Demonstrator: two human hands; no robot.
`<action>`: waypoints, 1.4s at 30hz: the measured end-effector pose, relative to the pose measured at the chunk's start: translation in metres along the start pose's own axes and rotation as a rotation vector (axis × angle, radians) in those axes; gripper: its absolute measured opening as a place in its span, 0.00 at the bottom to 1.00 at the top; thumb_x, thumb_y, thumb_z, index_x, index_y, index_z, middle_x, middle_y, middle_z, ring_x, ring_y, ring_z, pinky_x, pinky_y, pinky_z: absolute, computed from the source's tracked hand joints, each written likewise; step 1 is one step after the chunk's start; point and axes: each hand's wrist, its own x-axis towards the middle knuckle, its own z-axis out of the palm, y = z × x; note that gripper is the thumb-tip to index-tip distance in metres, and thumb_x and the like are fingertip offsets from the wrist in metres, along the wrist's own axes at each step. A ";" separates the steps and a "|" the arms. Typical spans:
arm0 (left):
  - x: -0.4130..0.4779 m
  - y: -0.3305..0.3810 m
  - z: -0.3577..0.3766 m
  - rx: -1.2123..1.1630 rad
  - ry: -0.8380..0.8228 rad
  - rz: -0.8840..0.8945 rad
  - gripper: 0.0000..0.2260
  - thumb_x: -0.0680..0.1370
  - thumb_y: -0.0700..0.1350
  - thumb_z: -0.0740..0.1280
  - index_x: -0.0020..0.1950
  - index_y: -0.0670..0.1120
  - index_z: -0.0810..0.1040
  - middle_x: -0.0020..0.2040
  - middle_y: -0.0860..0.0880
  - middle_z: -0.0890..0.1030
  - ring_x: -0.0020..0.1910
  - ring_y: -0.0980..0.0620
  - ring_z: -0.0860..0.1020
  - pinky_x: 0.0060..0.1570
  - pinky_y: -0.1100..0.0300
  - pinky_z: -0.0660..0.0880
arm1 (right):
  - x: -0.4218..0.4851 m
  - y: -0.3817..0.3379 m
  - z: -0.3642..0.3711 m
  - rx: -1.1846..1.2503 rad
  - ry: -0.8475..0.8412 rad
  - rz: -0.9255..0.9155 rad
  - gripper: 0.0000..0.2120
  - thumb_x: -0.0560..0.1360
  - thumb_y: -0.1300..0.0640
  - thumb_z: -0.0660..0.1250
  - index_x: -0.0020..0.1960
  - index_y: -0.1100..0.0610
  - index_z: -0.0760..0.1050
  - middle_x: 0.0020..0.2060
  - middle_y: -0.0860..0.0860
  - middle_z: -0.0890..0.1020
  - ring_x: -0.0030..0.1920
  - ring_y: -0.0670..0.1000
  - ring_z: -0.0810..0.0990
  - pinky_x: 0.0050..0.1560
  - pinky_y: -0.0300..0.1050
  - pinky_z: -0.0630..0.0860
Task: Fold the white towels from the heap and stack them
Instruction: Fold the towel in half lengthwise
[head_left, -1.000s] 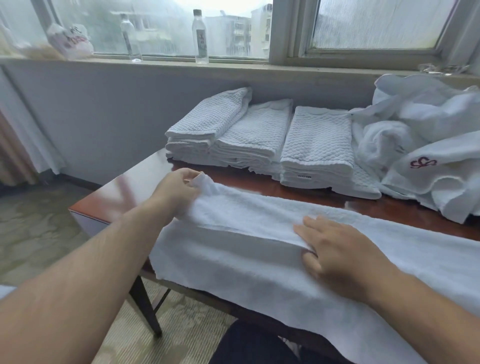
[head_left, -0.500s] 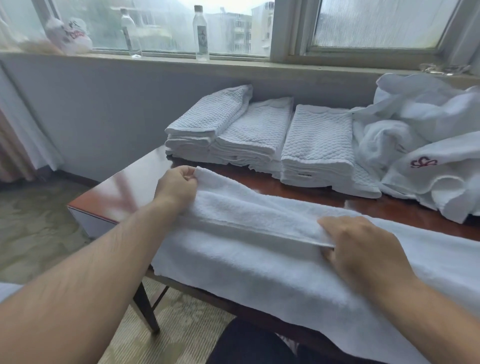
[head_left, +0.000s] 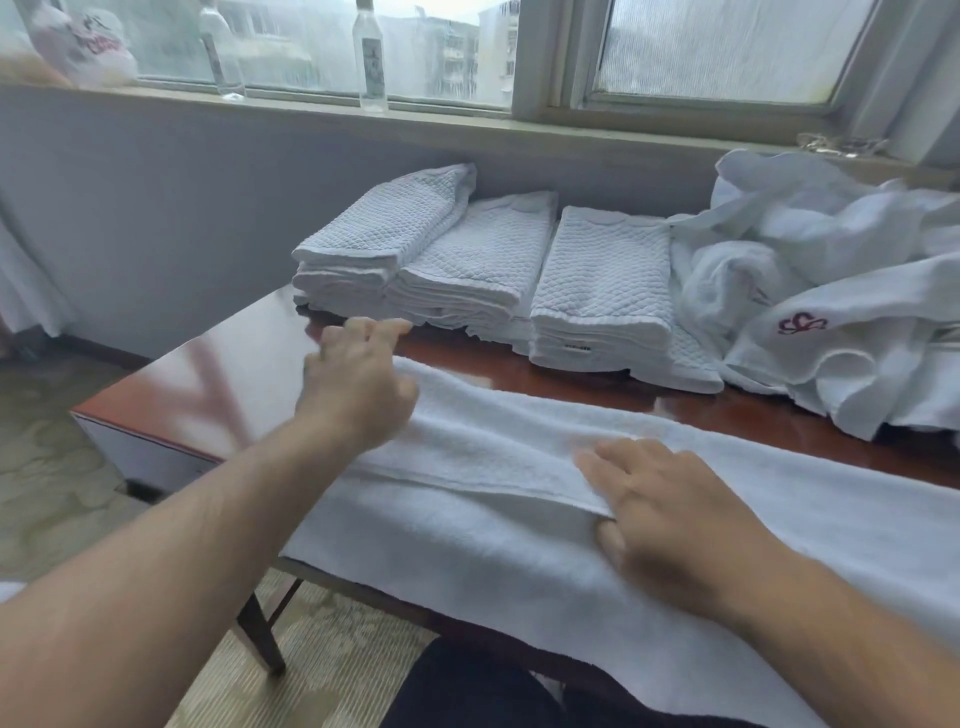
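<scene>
**Flap can skew while L hand is off it**

Our L hand (head_left: 358, 379) hovers, blurred, over the towel's (head_left: 493, 452) left end near the table's (head_left: 234, 374) left edge. Its fingers are loose & apart, gripping nothing. Our R hand (head_left: 675, 514) lies flat on the folded flap, fingers straight, pressing the hem down, thumb just at the hem. The towel runs along the table's near edge, its front part hanging over that edge.

Risks, as we judge them:
- W/ only the R hand pinning, the flap's left end may lift or skew, so the fold goes crooked.
- If the R hand lets up, the overhang's weight could drag the towel off the near edge.
- The left stack's (head_left: 374, 244) top towel sits tilted & may slide.
- The heap (head_left: 831, 270) touches the right stack (head_left: 602, 275), so tugging out the next towel could pull that stack apart.

Count:
- 2 hands
- 1 towel in work
- 3 stacks (head_left: 478, 260) along the far edge
- 1 heap at the far-right end
- 1 table
- 2 bottles (head_left: 370, 57) + 1 bag (head_left: 88, 47) on the sill (head_left: 467, 127)
</scene>
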 end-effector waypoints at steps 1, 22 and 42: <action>-0.006 0.013 0.002 -0.031 -0.023 0.125 0.24 0.79 0.51 0.63 0.76 0.56 0.65 0.73 0.50 0.67 0.71 0.45 0.63 0.70 0.48 0.60 | -0.003 -0.001 0.001 0.024 -0.011 -0.023 0.27 0.76 0.43 0.50 0.74 0.48 0.63 0.71 0.48 0.67 0.69 0.52 0.65 0.66 0.50 0.67; -0.021 0.026 0.040 0.112 -0.301 0.277 0.28 0.82 0.60 0.47 0.82 0.60 0.44 0.82 0.50 0.38 0.81 0.50 0.38 0.79 0.43 0.43 | 0.035 0.042 0.034 0.307 0.012 0.232 0.34 0.76 0.33 0.39 0.81 0.38 0.45 0.82 0.45 0.43 0.81 0.51 0.38 0.78 0.57 0.38; -0.028 -0.061 0.015 0.106 -0.223 -0.118 0.28 0.81 0.66 0.50 0.80 0.59 0.59 0.82 0.51 0.57 0.79 0.46 0.57 0.75 0.44 0.53 | 0.042 0.005 0.037 0.290 -0.019 0.219 0.35 0.77 0.28 0.38 0.81 0.37 0.41 0.82 0.43 0.41 0.81 0.52 0.38 0.79 0.59 0.38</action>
